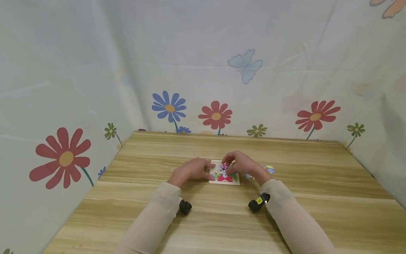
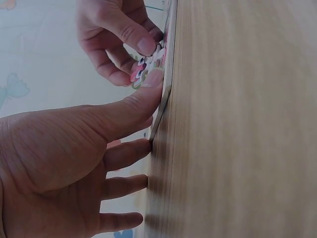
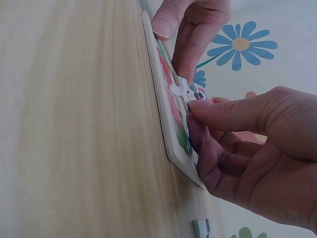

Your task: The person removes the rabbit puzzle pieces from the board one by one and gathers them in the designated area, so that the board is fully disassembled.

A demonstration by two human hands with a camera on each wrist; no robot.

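Observation:
A small wooden jigsaw board (image 1: 234, 183) with a pale rim and a colourful animal picture lies flat on the table. My left hand (image 1: 194, 168) is at its left side, the thumb (image 2: 143, 87) resting on the board and the other fingers fairly straight, touching the board's edge and the tabletop. My right hand (image 1: 241, 163) pinches a puzzle piece (image 3: 199, 93) printed with part of the animal's face, between thumb and fingers. That piece is tilted up over the board; its lower edge is partly hidden by the fingers.
Several loose puzzle pieces (image 1: 269, 169) lie right of the board, partly behind my right forearm. The wood-grain table (image 1: 222, 225) meets a flower-printed curtain (image 1: 190, 70) at its back and sides. A black wrist camera (image 1: 185, 206) hangs by the left sleeve.

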